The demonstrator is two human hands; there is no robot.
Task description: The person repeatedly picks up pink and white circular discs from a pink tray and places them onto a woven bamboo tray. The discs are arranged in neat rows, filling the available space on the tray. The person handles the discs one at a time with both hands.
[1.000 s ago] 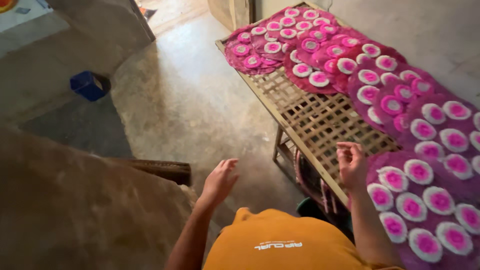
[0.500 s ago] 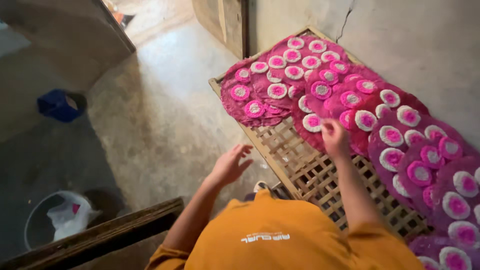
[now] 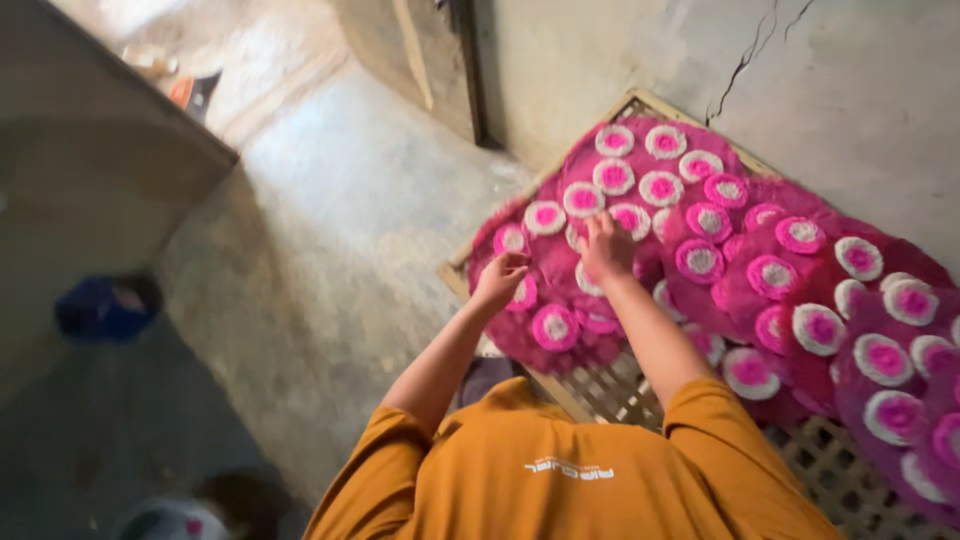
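Observation:
Many round pink discs with white-and-pink centres (image 3: pixel 775 275) lie packed on a woven lattice rack (image 3: pixel 830 450) against the wall. My left hand (image 3: pixel 497 280) is at the near left corner of the rack, its fingers curled onto a pink disc (image 3: pixel 520 292) at the edge. My right hand (image 3: pixel 605 245) rests a little farther in, fingers down on the discs around it (image 3: pixel 585 200); whether it grips one is unclear. My orange shirt (image 3: pixel 570 470) fills the bottom of the view.
A cracked plaster wall (image 3: pixel 830 70) runs behind the rack. Rough concrete floor (image 3: pixel 330 260) stretches to the left. A blue container (image 3: pixel 105 305) sits at the left, a pale bucket (image 3: pixel 175 520) at the bottom left, and a dark doorway post (image 3: pixel 465 70) stands beyond.
The view has swung left along the rack. Both hands moved from the bare lattice onto the pink discs at its end, and the left hand has come down onto an edge disc.

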